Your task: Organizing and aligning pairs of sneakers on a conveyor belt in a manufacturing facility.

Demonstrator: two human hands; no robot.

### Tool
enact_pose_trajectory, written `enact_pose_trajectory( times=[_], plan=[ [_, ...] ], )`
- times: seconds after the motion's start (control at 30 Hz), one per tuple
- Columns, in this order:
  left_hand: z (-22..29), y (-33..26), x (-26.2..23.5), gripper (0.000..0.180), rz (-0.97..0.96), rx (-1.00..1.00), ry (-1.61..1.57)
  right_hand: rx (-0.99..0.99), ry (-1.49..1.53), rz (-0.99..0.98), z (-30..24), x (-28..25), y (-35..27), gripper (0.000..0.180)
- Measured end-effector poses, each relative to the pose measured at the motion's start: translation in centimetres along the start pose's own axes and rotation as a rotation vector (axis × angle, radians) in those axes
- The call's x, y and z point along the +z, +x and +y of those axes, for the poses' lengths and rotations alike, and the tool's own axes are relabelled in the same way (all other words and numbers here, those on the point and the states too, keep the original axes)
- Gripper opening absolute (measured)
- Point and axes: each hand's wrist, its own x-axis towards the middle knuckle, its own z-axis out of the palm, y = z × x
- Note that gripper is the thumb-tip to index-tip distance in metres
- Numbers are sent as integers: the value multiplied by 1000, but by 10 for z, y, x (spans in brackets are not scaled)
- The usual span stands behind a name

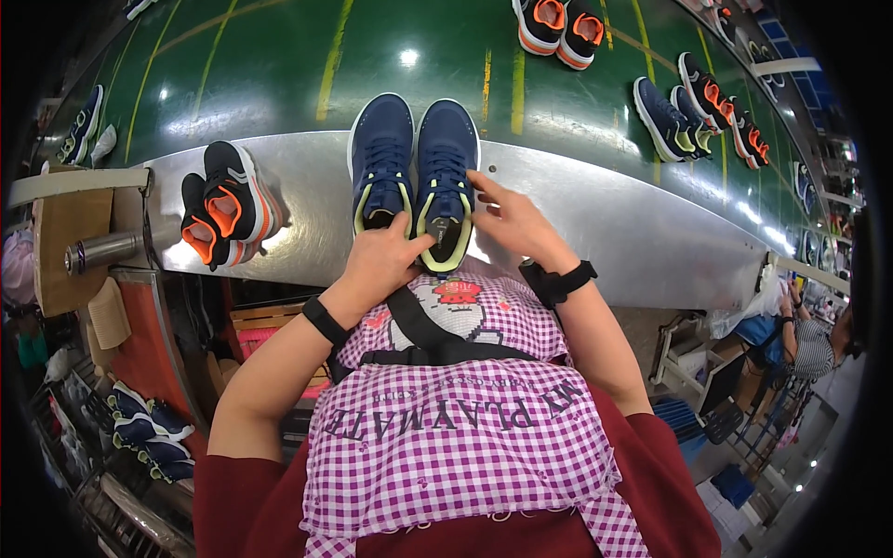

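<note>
A pair of navy sneakers with lime-green collars and white soles stands side by side in front of me, toes pointing away: the left sneaker [383, 139] and the right sneaker [446, 144]. My left hand [379, 260] is closed at the heel of the left sneaker. One of its fingers reaches across to the collar of the right sneaker; its other fingertips are partly hidden. Beside the right sneaker is my right hand [517, 221], fingers apart, with the index fingertip against its outer side near the laces.
A metal ledge [614, 219] runs along the green work surface [270, 74]. Black-and-orange sneakers [228, 191] rest on the ledge to the left. More pairs, including navy sneakers [662, 121], sit at far right. Another person [811, 342] is off to the right.
</note>
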Motion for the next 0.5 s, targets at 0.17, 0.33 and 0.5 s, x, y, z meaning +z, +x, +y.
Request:
enact_pose_trajectory(
  times=[0.17, 0.33, 0.5],
  plan=[
    [1, 2, -5, 45, -12, 6, -20, -370, -192, 282, -22, 4, 11, 49],
    [3, 2, -7, 44, 18, 12, -17, -502, -459, 248, -16, 10, 24, 49],
    [4, 1, -5, 41, -6, -4, -11, -453, -171, 378, -4, -1, 20, 34]
  ],
)
